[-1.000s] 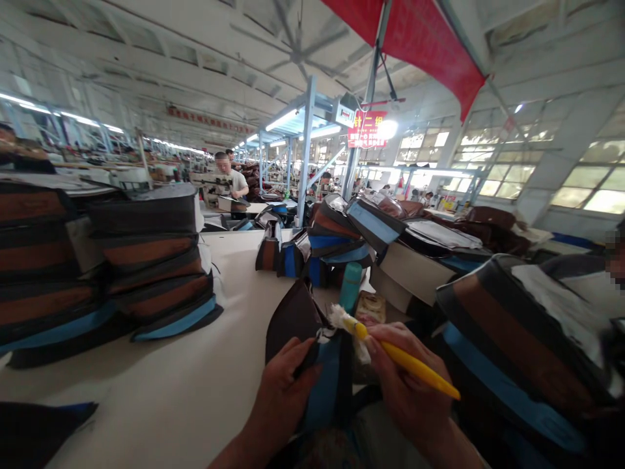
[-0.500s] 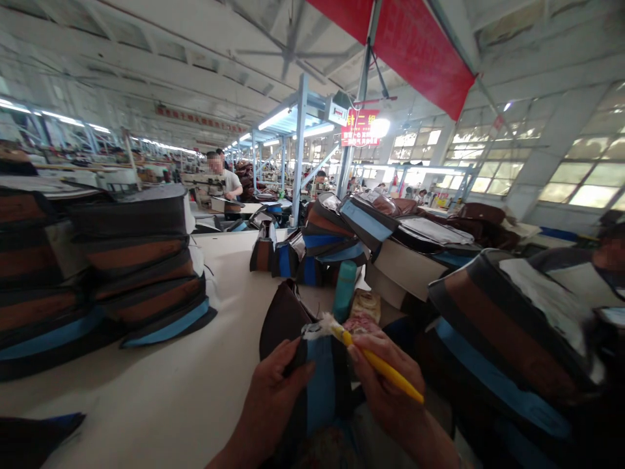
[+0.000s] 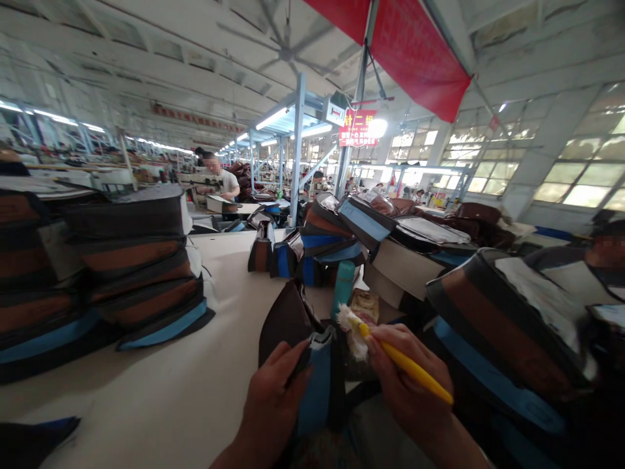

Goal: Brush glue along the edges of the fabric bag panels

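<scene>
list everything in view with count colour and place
held piece: one, dark with blue band, lower centre
brush: one, yellow and white, right of held piece
cylinder: one, teal, beyond brush
table: one, pale, foreground
left stacks: two, dark, brown and blue, on table
loose piece: one, dark and blue, lower left
right pile: one, dark, brown and blue, right side
far pile: one, dark, brown and blue, behind cylinder
banner: one, red, overhead right
sign: one, red, background
people: several, colours mostly unclear, background
left hand: one, bare, on held piece
right hand: one, bare, on brush
</scene>
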### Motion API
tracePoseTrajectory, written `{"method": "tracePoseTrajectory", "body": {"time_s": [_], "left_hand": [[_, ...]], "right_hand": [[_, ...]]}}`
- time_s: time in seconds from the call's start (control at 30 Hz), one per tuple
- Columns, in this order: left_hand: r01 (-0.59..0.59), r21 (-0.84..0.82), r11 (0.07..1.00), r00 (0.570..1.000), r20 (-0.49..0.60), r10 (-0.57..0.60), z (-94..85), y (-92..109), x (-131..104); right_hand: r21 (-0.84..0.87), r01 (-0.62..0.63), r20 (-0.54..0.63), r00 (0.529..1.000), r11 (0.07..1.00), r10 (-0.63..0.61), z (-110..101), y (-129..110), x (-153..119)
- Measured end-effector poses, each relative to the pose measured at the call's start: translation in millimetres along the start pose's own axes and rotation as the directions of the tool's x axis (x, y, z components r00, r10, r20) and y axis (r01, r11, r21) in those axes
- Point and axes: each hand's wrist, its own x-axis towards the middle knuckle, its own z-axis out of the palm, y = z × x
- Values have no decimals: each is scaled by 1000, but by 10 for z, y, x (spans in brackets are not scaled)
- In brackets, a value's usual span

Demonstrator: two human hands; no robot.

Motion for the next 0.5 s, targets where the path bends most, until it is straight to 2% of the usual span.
{"method": "tracePoseTrajectory", "body": {"time_s": [0.07,0.13,0.2,0.27,0.4,0.5], "left_hand": [[-181,147,972,981,-37,189,27,23,-11],[-347,331,877,921,-58,386,59,64,-9],[-438,472,765,858,-35,513,99,110,0],[-472,544,693,824,-7,566,144,149,11],[-486,596,639,813,40,581,207,200,30],[-496,616,612,803,56,593,219,231,35]], "right_hand": [[-5,-43,-28,999,999,43,-111,-51,23],[17,-99,-40,994,995,100,-208,-119,27],[49,-122,-14,992,991,123,-269,-190,24],[64,-87,67,994,994,83,-288,-240,29],[43,61,295,953,997,-71,-292,-223,44],[-71,116,289,953,991,-91,-352,-174,50]]}}
